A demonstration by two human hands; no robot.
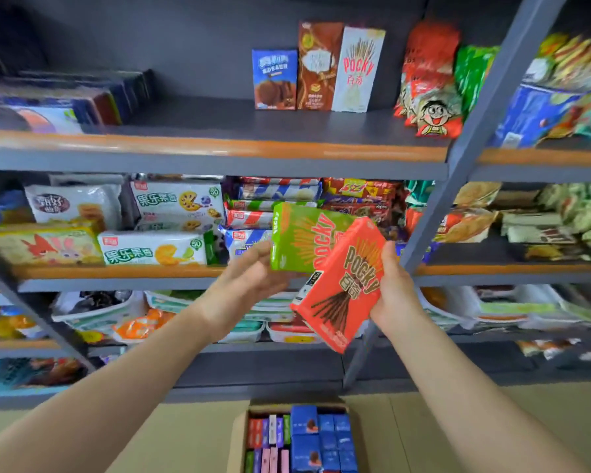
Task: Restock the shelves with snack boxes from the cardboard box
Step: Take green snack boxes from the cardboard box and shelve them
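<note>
My left hand (249,278) holds a green Pocky box (301,235) by its lower left corner, tilted, in front of the middle shelf. My right hand (394,285) grips a red Pocky box (342,285) along its right edge; the red box overlaps the green one. On the top shelf (219,148) stand three boxes side by side: a blue cookie box (274,79), a brown box (318,66) and a white Pocky box (357,70). The open cardboard box (241,435) sits on the floor below, filled with several blue and mixed small snack boxes.
Red and green snack bags (434,80) stand right of the top-shelf boxes. Flat packets (65,100) lie at the top shelf's left. The middle shelf (116,273) is packed with biscuit packs. A grey upright post (458,172) splits the shelving. Lower shelves hold tubs and bags.
</note>
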